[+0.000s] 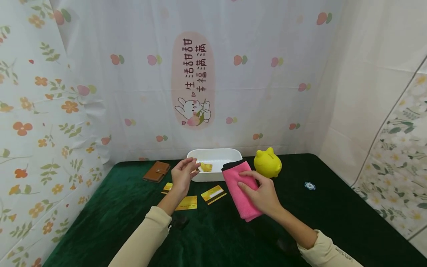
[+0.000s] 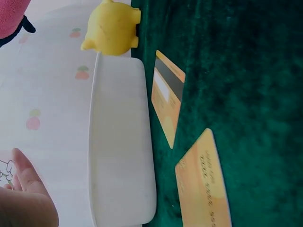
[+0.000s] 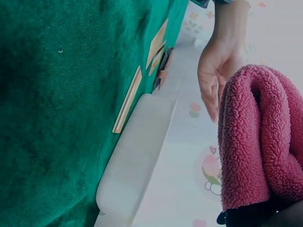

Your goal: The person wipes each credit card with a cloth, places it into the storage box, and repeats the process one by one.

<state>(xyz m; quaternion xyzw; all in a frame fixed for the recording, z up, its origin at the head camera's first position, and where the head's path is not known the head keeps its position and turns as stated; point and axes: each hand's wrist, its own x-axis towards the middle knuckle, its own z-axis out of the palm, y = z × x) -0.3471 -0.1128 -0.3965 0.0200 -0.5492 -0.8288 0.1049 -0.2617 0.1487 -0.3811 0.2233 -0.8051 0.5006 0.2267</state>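
Note:
My right hand (image 1: 263, 193) grips a folded pink towel (image 1: 237, 191) with a black edge, held up over the table in front of the white tray (image 1: 217, 152). Its thumb and fingers lie against the towel's near side, and in the right wrist view the thick folds (image 3: 246, 142) hide most of that hand. My left hand (image 1: 181, 177) hovers by the tray's left end, fingers loosely bent and holding nothing. A gold card (image 1: 207, 168) shows inside the tray. Below the hands, gold bank cards (image 1: 214, 194) lie on the green cloth, one (image 1: 187, 203) partly behind my left wrist.
A brown wallet (image 1: 156, 171) lies left of the tray. To its right stands a yellow piggy bank (image 1: 268, 163), and a blue-and-white poker chip (image 1: 310, 185) rests farther right. A patterned curtain (image 1: 143, 92) hangs behind the green-covered table (image 1: 116, 211).

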